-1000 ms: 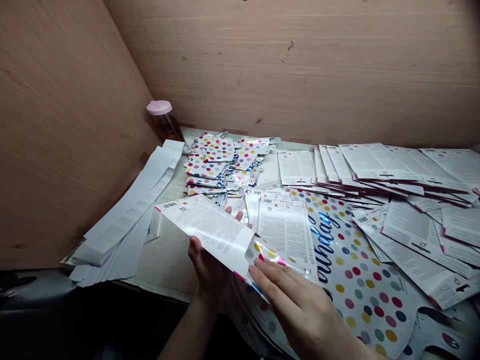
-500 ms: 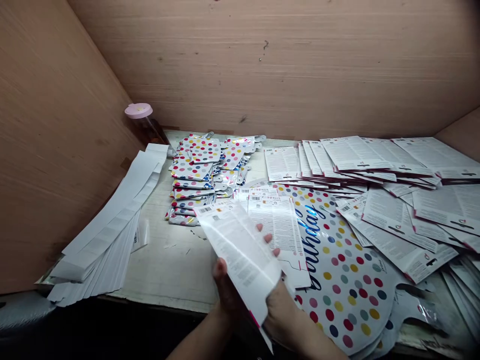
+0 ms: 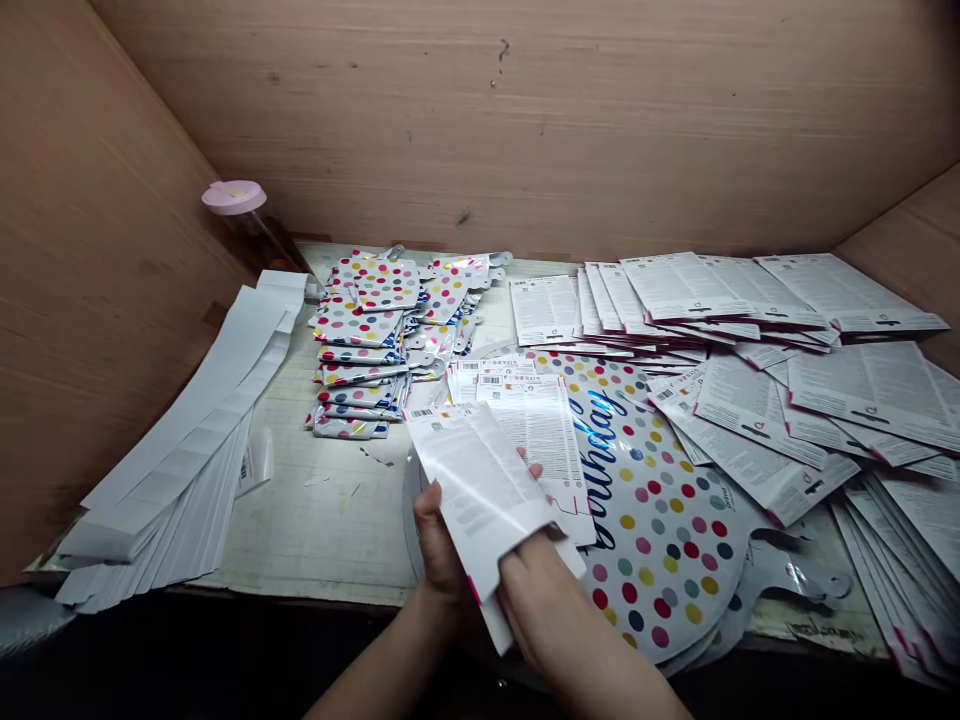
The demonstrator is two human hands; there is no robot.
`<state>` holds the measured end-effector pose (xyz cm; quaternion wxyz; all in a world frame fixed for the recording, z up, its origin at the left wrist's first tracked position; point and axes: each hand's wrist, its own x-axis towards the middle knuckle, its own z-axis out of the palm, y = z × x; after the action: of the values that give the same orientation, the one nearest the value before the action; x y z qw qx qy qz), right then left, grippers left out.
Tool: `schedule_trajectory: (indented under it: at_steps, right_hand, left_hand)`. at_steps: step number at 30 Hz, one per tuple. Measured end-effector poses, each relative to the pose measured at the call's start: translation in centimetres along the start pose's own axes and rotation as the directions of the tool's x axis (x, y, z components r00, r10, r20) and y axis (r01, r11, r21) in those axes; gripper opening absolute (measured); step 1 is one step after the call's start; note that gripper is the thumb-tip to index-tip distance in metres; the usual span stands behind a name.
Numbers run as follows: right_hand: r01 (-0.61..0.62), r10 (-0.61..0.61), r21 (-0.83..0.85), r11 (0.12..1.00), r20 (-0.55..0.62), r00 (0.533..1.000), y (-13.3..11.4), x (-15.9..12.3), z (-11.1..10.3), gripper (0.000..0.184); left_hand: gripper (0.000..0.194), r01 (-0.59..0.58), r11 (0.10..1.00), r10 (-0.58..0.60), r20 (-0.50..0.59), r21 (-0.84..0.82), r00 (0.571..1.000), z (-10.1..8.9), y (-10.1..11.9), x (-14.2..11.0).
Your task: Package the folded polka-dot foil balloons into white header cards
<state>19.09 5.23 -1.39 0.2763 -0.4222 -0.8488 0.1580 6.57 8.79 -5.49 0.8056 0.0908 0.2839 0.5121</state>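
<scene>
head cam, so what's each hand up to?

left hand (image 3: pixel 435 545) has its grip clamped on a white printed sleeve (image 3: pixel 472 480), thumb along one edge, fingertips poking out past the other.

and the right hand (image 3: pixel 547 605)?

fingers are tucked into the sleeve's near end. can't tell if that grip is holding anything, the paper hides it.

where's the sleeve sitting tho?

held up at a tilt, near the front edge of the tabletop (image 3: pixel 322 530). a couple of matching sleeves (image 3: pixel 559 440) lie just behind it, on big dotted foil sheets (image 3: pixel 675 560) with blue lettering.

anything else around?

folded dotted foil pieces (image 3: pixel 386 285) stacked further back, printed packets (image 3: pixel 757 405) heaped on the right, long paper strips (image 3: pixel 187 410) on the left, plus a pink-lidded bottle (image 3: pixel 259 235) in the back left corner.
</scene>
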Motion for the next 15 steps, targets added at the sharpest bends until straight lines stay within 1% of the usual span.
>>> schedule_trajectory:
  at_steps: [1,2,3,4,5,6,7,8,9,10,11,12,13,14,15]
  right_hand:
    - [0.014,-0.019,0.093,0.996,0.059,0.998,0.1,-0.9,-0.8,0.045]
    - [0.0,-0.02,0.195,0.981,0.102,0.995,0.3,-1.8,-1.6,0.04]
    - [-0.042,0.013,0.272,0.961,0.108,0.994,0.7,-2.6,-2.2,0.036]
    - [-0.104,0.088,0.308,0.946,0.066,0.994,1.3,-3.2,-2.6,0.031]
    - [-0.18,0.194,0.301,0.937,-0.018,0.981,2.1,-3.7,-2.6,0.027]
    - [-0.255,0.293,0.267,0.929,-0.11,0.95,3.0,-3.9,-2.2,0.024]
    - [-0.305,0.347,0.22,0.927,-0.189,0.919,3.9,-4.0,-1.6,0.022]
    - [-0.328,0.363,0.173,0.929,-0.248,0.898,4.9,-3.9,-0.8,0.021]
    - [-0.334,0.36,0.135,0.933,-0.28,0.89,5.7,-3.8,0.1,0.02]
    - [-0.335,0.352,0.11,0.936,-0.287,0.891,6.3,-3.7,1.0,0.019]
    - [-0.334,0.346,0.094,0.938,-0.284,0.894,6.8,-3.6,1.8,0.017]
    - [-0.334,0.345,0.087,0.938,-0.281,0.896,7.1,-3.6,2.4,0.015]
    - [-0.332,0.343,0.088,0.939,-0.278,0.897,7.2,-3.6,2.8,0.014]
    - [-0.323,0.335,0.089,0.942,-0.278,0.9,7.1,-3.8,3.0,0.014]
    - [-0.307,0.319,0.087,0.948,-0.278,0.906,7.1,-3.9,3.1,0.016]
  left_hand:
    - [0.073,-0.031,0.998,0.036,-0.081,0.061,0.996,-0.3,0.6,0.5]
    - [0.064,-0.049,0.99,0.067,-0.136,0.134,0.988,-0.6,1.1,0.9]
    - [0.06,-0.061,0.975,0.095,-0.151,0.216,0.984,-0.9,1.5,1.3]
    - [0.062,-0.082,0.95,0.126,-0.131,0.301,0.983,-1.2,1.7,1.6]
    - [0.067,-0.123,0.911,0.17,-0.086,0.393,0.982,-1.5,1.8,1.8]
    - [0.073,-0.189,0.84,0.239,-0.034,0.508,0.971,-1.8,1.7,1.9]
    - [0.077,-0.265,0.714,0.33,0.021,0.648,0.944,-2.1,1.4,1.8]
    - [0.078,-0.325,0.526,0.42,0.092,0.786,0.903,-2.4,1.2,1.6]
    - [0.074,-0.358,0.298,0.48,0.186,0.885,0.858,-2.7,1.0,1.4]
    - [0.068,-0.381,0.057,0.475,0.311,0.923,0.823,-3.1,0.9,1.2]
    - [0.06,-0.412,-0.156,0.391,0.439,0.898,0.809,-3.5,0.9,1.0]
    - [0.054,-0.458,-0.307,0.252,0.536,0.834,0.806,-3.8,1.0,0.8]
    - [0.05,-0.513,-0.391,0.098,0.588,0.764,0.803,-4.2,1.2,0.6]
    - [0.05,-0.557,-0.429,-0.035,0.602,0.711,0.797,-4.5,1.5,0.5]
    - [0.053,-0.577,-0.448,-0.121,0.594,0.683,0.796,-4.8,1.7,0.4]
